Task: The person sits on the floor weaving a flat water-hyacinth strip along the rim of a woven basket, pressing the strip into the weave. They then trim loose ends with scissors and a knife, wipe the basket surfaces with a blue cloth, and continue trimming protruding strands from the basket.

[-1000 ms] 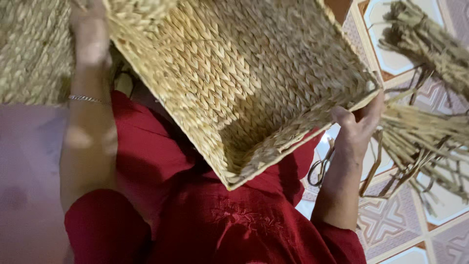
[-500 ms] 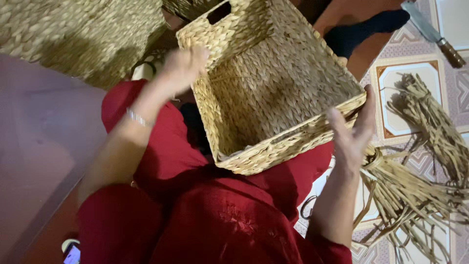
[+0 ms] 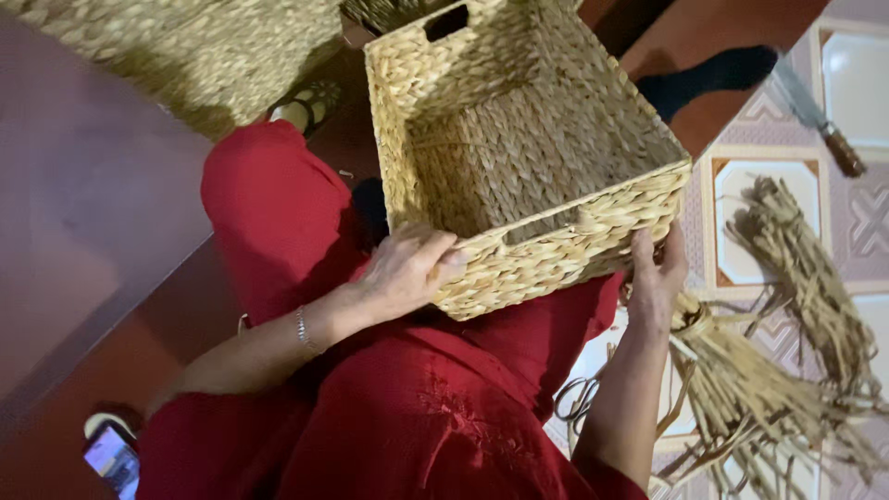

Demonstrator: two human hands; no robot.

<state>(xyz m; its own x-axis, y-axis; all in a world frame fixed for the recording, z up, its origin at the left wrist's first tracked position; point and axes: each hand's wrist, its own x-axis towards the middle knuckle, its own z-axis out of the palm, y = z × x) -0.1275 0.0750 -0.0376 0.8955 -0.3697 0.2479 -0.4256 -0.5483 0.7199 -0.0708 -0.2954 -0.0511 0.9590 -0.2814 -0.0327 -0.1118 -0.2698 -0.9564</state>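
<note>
Woven basket: on lap, open side up, nothing inside | left hand: fingers curled over near rim corner | right hand: fingers wrapped on right corner | straw bundles: on floor tiles.

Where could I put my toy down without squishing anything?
Inside the woven basket is bare. So is the dark surface, bordered by the red-clothed knee and the phone. The tiled floor by the knife has some room. Beside the right hand, straw bundles and scissors crowd it.

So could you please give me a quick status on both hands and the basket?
Left hand gripping woven basket near corner. Right hand on its right end. Basket empty, over lap. Nothing obstructing.
</note>
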